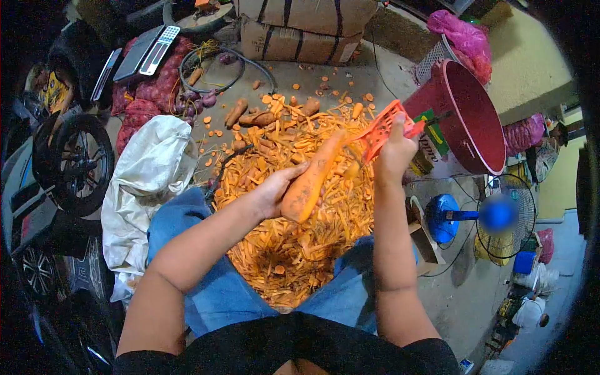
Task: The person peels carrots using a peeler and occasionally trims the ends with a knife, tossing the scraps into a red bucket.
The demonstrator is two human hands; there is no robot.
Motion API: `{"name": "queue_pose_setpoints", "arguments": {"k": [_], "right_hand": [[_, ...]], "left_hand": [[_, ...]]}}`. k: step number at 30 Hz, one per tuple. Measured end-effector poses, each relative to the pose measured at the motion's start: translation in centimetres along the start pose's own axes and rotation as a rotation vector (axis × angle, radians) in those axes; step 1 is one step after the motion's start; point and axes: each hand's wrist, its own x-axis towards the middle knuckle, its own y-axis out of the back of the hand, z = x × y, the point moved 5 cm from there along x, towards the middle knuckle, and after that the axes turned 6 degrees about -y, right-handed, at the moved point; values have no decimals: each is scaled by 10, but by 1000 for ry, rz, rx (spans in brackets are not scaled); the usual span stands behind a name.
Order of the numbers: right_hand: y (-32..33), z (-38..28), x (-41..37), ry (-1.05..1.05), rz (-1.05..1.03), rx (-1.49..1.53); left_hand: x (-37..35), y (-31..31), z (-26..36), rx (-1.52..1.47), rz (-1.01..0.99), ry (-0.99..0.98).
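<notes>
A large orange carrot (307, 187), partly peeled with dark patches, lies slanted in my left hand (275, 190), whose fingers wrap round its thick lower end. My right hand (396, 153) is closed on a red-orange plastic peeler (379, 134) with a slotted frame. The peeler is beside the carrot's narrow upper end; whether its blade touches the skin cannot be made out. Beneath both hands a wide heap of carrot peelings (262, 219) spreads between my knees. Several whole unpeeled carrots (257, 119) lie at the heap's far edge.
A white sack (147, 178) is by my left knee, with red net bags of onions (153, 94) beyond. A large red tub (459, 119) lies tilted at the right, near a blue fan (497, 215). Cardboard boxes (294, 44) stand at the back.
</notes>
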Motion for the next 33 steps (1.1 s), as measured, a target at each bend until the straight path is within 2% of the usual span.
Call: {"name": "queue_pose_setpoints", "arguments": {"k": [1, 4, 6, 8, 11, 14, 16, 17, 19, 20, 21, 22, 23, 24, 26, 28, 30, 32, 33], "right_hand": [[-6, 2, -8, -10, -78, -28], [-25, -1, -40, -50, -272, -158], [-33, 0, -59, -70, -358, -81], [-36, 0, -77, -16, -355, -95], [-38, 3, -85, 68, -334, -162], [-40, 4, -80, 120, -297, -226], [-43, 7, -71, 54, -286, -239], [-44, 9, -67, 119, -268, -317], [-37, 15, -39, 274, -108, -205], [-18, 35, -1, 279, 23, -360], [3, 50, 29, 281, 152, -519], [12, 27, 27, 2, 116, -239], [44, 61, 60, 146, 359, -565], [51, 58, 64, 42, 351, -399], [43, 53, 60, -9, 286, -269], [4, 17, 10, -14, -45, -76], [-23, -4, -36, 181, -226, -233], [-36, -7, -76, 2, -336, -283], [-36, -2, -76, 0, -338, -283]], "left_hand": [[3, 5, 1, 3, 104, -19], [18, 18, 2, 144, 83, -102], [19, 13, 5, 84, 55, -120], [19, 6, 6, 27, 26, -137], [19, 7, 5, -8, 127, -197], [21, 7, 10, 153, 155, -241], [22, -1, 22, 226, 135, -244], [20, -6, 24, 241, 124, -217], [20, 1, 11, 349, 121, -148], [17, 5, 0, 455, 119, -75], [13, -2, -13, 412, 90, -58], [12, -3, -13, 413, 91, -54], [10, -7, -11, 406, 64, -82], [10, -9, -9, 399, 35, -113], [18, 4, 1, 431, 36, -63], [22, 17, 7, 226, 215, -111], [21, 15, 9, 193, 187, -148], [1, -11, 17, 171, 168, -222], [3, -7, 14, 169, 170, -222]]}}
